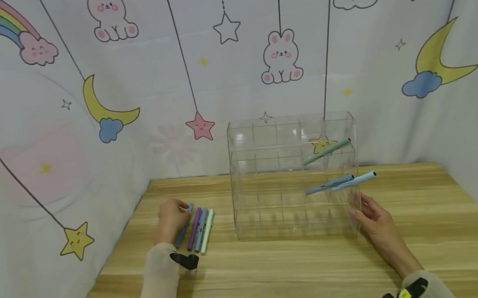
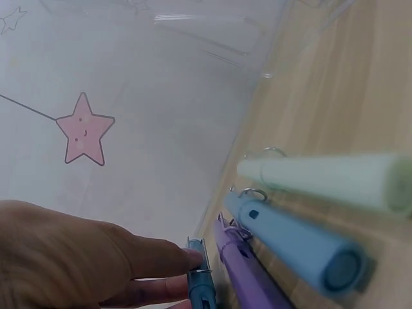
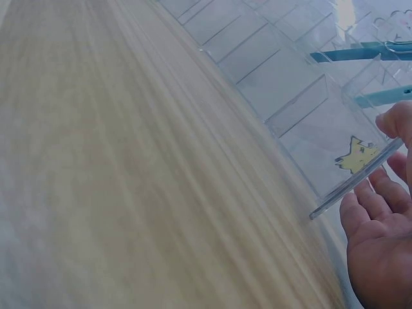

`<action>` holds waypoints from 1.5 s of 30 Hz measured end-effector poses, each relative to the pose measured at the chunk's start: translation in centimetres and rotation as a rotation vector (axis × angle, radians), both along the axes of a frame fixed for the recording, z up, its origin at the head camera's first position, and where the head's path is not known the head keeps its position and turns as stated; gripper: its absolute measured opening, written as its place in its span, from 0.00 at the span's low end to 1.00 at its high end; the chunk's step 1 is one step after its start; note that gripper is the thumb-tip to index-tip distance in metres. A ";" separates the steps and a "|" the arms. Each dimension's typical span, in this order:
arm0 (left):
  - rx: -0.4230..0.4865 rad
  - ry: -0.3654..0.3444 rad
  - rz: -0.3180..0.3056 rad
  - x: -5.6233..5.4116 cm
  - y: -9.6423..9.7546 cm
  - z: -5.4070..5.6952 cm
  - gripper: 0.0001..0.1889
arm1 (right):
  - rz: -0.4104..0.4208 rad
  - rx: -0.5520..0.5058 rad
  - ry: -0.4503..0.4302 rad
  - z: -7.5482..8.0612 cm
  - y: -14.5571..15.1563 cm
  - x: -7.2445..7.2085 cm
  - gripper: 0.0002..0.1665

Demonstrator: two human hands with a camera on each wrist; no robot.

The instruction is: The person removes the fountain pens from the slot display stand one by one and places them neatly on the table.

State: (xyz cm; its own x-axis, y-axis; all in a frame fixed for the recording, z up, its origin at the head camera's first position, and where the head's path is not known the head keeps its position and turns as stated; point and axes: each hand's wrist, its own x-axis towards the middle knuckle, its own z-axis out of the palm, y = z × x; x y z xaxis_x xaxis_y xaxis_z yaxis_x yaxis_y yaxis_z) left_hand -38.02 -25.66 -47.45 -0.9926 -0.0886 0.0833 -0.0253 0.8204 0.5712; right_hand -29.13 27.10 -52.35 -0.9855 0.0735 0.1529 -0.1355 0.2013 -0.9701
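My left hand point(image 1: 172, 217) pinches a dark blue pen point(image 2: 201, 281) between thumb and fingers, at the left end of a short row. Beside it on the table lie a purple pen point(image 1: 194, 229), a blue pen point(image 1: 202, 231) and a pale green pen point(image 1: 207, 231). My right hand point(image 1: 375, 216) grips the lower right side of a clear tiered rack point(image 1: 271, 211), thumb in front and fingers behind the side panel point(image 3: 360, 179). A green pen point(image 1: 326, 151) slants in an upper tier. Lower down rest another blue pen point(image 1: 329, 185) and a light blue pen point(image 1: 357, 181).
The rack stands upright on the wood-grain table point(image 1: 258, 280), near its back edge. Behind and on both sides hangs a white cloth point(image 1: 154, 79) printed with rainbows, moons, stars and rabbits.
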 end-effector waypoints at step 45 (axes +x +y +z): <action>0.364 0.765 -0.300 4.6 13.3 12.1 0.19 | 0.005 0.005 -0.011 0.1 0.5 0.1 0.41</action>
